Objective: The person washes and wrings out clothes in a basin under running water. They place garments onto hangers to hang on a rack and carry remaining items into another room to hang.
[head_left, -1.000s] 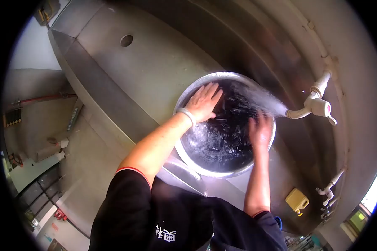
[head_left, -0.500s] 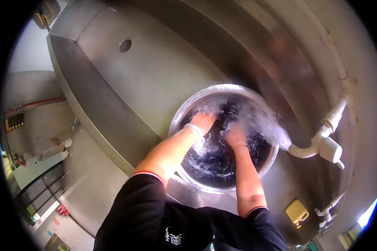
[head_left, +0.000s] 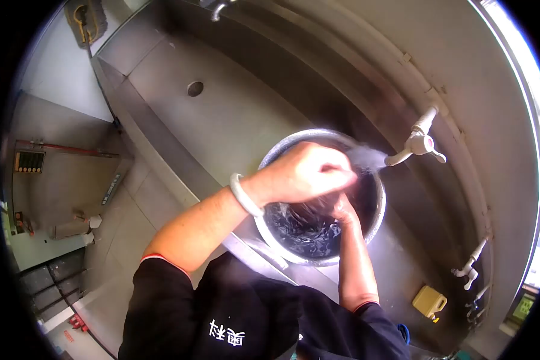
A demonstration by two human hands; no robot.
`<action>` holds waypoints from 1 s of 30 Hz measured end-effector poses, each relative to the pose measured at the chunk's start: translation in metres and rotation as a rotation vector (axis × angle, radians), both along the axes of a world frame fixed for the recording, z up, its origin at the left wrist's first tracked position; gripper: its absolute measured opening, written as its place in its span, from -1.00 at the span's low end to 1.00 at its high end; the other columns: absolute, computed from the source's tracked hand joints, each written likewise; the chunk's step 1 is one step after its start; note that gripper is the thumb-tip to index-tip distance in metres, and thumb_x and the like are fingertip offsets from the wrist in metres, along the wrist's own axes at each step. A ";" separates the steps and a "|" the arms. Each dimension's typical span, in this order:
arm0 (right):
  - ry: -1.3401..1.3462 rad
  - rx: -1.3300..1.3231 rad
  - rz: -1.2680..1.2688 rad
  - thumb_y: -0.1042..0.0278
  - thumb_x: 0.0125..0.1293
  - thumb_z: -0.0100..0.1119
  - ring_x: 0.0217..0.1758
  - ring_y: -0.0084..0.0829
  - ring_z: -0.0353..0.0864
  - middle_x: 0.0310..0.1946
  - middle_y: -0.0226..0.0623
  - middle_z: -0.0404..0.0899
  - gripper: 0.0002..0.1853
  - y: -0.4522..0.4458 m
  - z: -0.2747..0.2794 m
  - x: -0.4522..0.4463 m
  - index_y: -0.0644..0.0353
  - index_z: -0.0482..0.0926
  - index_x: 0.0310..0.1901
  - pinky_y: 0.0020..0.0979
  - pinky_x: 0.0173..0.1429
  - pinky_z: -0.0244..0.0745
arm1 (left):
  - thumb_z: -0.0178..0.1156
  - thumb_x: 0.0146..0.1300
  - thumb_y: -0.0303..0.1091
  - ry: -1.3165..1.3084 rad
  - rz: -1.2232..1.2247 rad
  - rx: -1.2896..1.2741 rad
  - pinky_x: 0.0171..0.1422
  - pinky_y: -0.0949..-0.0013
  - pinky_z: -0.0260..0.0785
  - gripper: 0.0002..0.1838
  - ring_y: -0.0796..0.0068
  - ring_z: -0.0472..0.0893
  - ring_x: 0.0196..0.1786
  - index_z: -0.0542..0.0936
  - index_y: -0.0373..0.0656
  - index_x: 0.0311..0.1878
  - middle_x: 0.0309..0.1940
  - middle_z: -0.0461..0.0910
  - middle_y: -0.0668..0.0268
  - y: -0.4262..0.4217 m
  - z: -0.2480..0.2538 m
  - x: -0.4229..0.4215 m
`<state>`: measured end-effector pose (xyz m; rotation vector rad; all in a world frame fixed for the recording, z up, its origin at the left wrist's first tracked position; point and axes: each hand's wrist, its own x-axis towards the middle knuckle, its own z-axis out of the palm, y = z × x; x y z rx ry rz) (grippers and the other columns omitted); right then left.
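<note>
A round metal basin (head_left: 375, 231) holds dark-looking water with ripples and pale streaks on its surface. My left hand (head_left: 318, 171), a white band (head_left: 245, 195) at its wrist, is raised over the basin with its fingers curled closed. Lower down, at the water, is my right hand (head_left: 343, 209), its fingers bent and partly hidden behind the left. Something dark shows between and below both hands; whether it is wet cloth or only water I cannot make out. Water (head_left: 366, 158) sprays from a white tap (head_left: 415, 147) into the basin beside my left hand.
The basin stands in a long metal sink (head_left: 240, 108) with a round drain (head_left: 195, 89). A yellow jug (head_left: 429, 303) lies at the lower right. Another tap (head_left: 469, 270) sticks out of the right wall, and a metal one (head_left: 221, 11) is at the top.
My left hand has come up from the water and moved right, and its fingers are now curled. My right hand stays low in the basin. The view has shifted.
</note>
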<state>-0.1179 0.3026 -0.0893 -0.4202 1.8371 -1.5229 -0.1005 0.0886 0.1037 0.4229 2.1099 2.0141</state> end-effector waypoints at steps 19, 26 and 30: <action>-0.083 -0.227 -0.791 0.72 -0.20 0.14 -0.08 -0.48 0.62 0.09 -0.27 0.55 -0.11 0.101 0.047 0.014 0.19 0.36 0.36 -0.51 -0.01 0.55 | 0.22 0.35 -0.24 0.144 0.299 -0.206 -0.23 0.50 0.39 -0.72 0.64 0.55 -0.32 0.60 -0.33 -0.31 -0.46 0.60 0.39 -0.029 0.025 -0.002; 0.619 0.682 -0.872 0.53 -0.01 0.28 0.00 0.17 0.48 -0.09 0.11 0.46 -0.47 0.048 -0.084 0.005 0.24 0.54 0.10 -0.07 0.16 0.43 | 0.35 0.12 0.17 -0.009 0.037 -1.285 0.42 -0.18 0.18 0.06 -0.22 0.27 0.43 0.08 -0.25 0.50 0.38 0.20 -0.31 0.044 -0.191 0.011; 0.568 0.971 -0.383 0.27 0.12 0.26 0.20 0.32 0.36 0.13 0.38 0.37 -0.29 0.021 -0.147 0.014 0.08 0.33 0.36 0.11 0.24 0.34 | 0.26 0.02 0.40 0.026 -0.293 -1.276 0.56 -0.31 -0.34 0.15 -0.11 -0.16 0.60 0.03 0.03 0.58 0.58 -0.15 -0.03 0.059 -0.275 0.000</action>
